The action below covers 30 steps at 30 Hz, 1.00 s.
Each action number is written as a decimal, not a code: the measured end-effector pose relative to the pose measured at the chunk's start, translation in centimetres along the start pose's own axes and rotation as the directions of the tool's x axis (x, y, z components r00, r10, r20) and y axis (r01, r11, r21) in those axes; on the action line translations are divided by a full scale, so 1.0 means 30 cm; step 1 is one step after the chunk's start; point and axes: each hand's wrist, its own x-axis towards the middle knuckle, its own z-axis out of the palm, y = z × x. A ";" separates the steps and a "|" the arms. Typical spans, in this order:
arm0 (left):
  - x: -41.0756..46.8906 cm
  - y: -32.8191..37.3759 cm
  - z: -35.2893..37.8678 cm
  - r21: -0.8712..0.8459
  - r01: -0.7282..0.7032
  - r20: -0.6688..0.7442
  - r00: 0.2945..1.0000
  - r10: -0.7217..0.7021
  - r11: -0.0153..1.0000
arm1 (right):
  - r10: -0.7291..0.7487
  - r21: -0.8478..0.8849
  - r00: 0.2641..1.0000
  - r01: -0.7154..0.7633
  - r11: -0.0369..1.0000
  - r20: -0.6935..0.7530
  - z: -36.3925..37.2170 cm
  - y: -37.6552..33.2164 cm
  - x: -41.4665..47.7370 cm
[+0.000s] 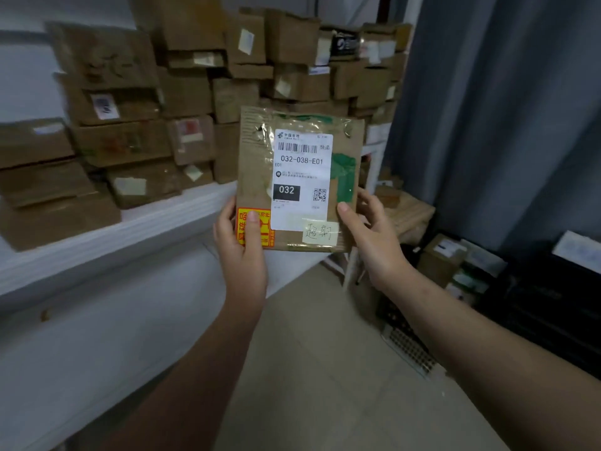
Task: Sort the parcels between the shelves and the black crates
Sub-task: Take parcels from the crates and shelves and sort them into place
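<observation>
- White shelf (pixel 97 242): running from 9 o'clock toward the centre of the view and bearing stacked goods.
- Grey-blue curtain (pixel 507 125): hanging at 2 o'clock, covering the right side from top to mid-height.
- Stacked parcels (pixel 195 92): brown cardboard boxes sitting on the shelf in several layers from 9 to 12 o'clock, many showing pale labels; detail is blurring out.
- Black crate (pixel 546 307): sitting low at 4 o'clock, dark and indistinct.
- Small parcels (pixel 455 258): lying just left of the black crate at 4 o'clock; whether they are sitting inside a crate cannot be told.
- Held parcel (pixel 257 164): a flat brown packet with green patches, being held upright in the air at the centre, in front of the shelf edge, resting on nothing.
- Left hand (pixel 240 245): gripping the held parcel's 7 o'clock corner, thumb pressing on the front, fingers going behind.
- Right hand (pixel 374 236): gripping the 4 o'clock edge, thumb pressing on the front, fingers curling behind.
- White label (pixel 302 177): showing "032-038-E01", a black box reading "032" and 1 QR code.
- Yellow-red sticker (pixel 265 229): sitting at the packet's 7 o'clock corner, partly under the left thumb.
- Pale note (pixel 320 232): handwritten, sticking at 5 o'clock below the white label.
</observation>
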 end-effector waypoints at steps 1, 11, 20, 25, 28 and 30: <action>-0.035 -0.008 0.070 -0.005 0.026 0.038 0.999 -0.026 1.000 | 0.032 0.015 0.998 -0.031 0.999 -0.050 -0.077 0.016 -0.011; -0.224 -0.170 0.600 0.013 0.149 0.402 0.905 -0.142 0.989 | 0.155 -0.009 0.916 -0.170 0.985 -0.370 -0.624 0.208 -0.041; -0.156 -0.446 0.954 0.210 0.250 0.504 0.801 -0.323 0.945 | 0.291 0.063 0.845 -0.295 0.953 -0.448 -0.805 0.528 0.191; -0.028 -0.582 1.175 0.238 0.223 0.611 0.722 -0.324 0.945 | 0.394 0.158 0.772 -0.366 0.917 -0.498 -0.924 0.648 0.418; 0.044 -0.676 1.315 0.286 0.233 0.717 0.592 -0.369 0.930 | 0.414 0.175 0.709 -0.388 0.905 -0.571 -1.011 0.722 0.533; 0.070 -0.735 1.408 0.327 0.209 0.794 0.468 -0.388 0.922 | 0.426 0.187 0.649 -0.405 0.895 -0.630 -1.080 0.757 0.587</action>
